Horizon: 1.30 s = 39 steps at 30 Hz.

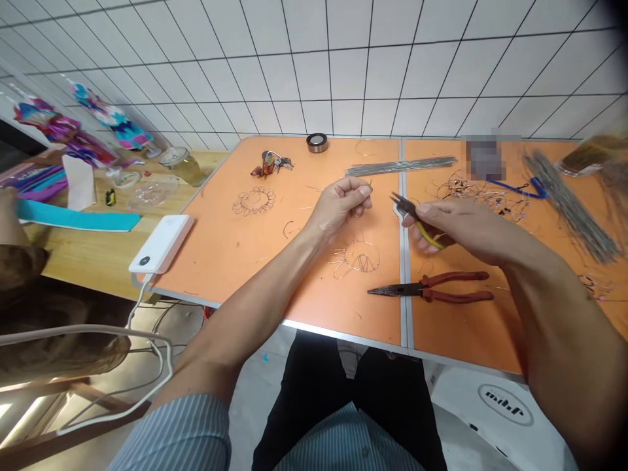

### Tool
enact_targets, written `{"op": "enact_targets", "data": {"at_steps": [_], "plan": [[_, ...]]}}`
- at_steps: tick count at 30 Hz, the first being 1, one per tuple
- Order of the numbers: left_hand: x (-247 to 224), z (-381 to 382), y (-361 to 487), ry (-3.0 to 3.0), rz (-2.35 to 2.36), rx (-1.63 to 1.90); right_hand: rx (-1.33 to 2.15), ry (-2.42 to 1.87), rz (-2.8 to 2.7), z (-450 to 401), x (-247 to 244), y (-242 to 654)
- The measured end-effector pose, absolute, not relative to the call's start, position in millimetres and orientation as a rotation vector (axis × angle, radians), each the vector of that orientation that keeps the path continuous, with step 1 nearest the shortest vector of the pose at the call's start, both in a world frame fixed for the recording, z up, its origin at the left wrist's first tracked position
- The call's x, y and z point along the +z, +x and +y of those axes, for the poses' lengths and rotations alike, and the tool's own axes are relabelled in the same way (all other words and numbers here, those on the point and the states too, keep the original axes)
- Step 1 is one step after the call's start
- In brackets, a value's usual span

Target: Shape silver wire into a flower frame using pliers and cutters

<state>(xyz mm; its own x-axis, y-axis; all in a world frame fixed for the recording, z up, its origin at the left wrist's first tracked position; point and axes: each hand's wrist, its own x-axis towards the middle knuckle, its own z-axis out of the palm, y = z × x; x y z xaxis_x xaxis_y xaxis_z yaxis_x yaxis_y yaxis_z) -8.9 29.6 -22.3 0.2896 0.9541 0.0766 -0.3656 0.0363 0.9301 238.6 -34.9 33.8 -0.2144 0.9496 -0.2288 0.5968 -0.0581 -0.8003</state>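
My left hand is closed in a pinch above the orange table, on a thin piece of wire of which only a small end shows at the fingertips. My right hand is wrapped round small pliers with yellow handles, their jaws pointing left towards my left hand, a short gap apart. Below and between the hands lies a round wire frame with loops. Larger long-nose pliers with red handles rest nearer the front edge. A flower-shaped wire ring lies left of my left hand.
Straight wires lie behind my hands, beside a tape roll and keys. Tangled wire and a wire bundle are right. A white power bank sits at the left edge; another person's arm is beyond.
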Motion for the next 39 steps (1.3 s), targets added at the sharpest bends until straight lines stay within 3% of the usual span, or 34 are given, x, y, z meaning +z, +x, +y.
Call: {"op": "enact_targets", "data": {"at_steps": [4,9,12,16,19,25,29,33,39], "plan": [[-23.7,30.6,-10.9,1.019,0.730,1.136,0.387,-2.021,-2.302,-29.6,18.8,244.3],[-20.7,21.7,-8.2,0.957,0.750,1.075,0.176,-2.029,-2.467,-30.5,6.6,243.1],[-19.5,14.5,-2.6,0.906,0.731,1.052,0.241,-1.814,-2.209,-35.4,9.2,227.9],[-22.1,9.1,4.8,0.838,0.676,1.061,0.825,-1.503,-1.747,-42.8,11.3,198.5],[-25.2,5.8,10.0,0.832,0.628,1.052,0.984,-1.407,-1.573,-46.2,9.7,185.1],[-21.9,2.1,9.8,1.016,0.748,1.029,0.877,-1.440,-1.672,-45.2,4.6,184.6],[-15.9,16.0,-10.4,1.491,1.041,1.076,0.759,-1.577,-1.776,-40.9,1.5,191.5],[-19.5,29.7,-27.8,1.964,1.433,0.804,0.675,-1.666,-1.925,-39.3,-0.6,193.8],[-39.1,36.5,-26.5,2.045,1.466,0.639,0.641,-1.801,-1.994,-40.7,-2.4,191.0]]}}
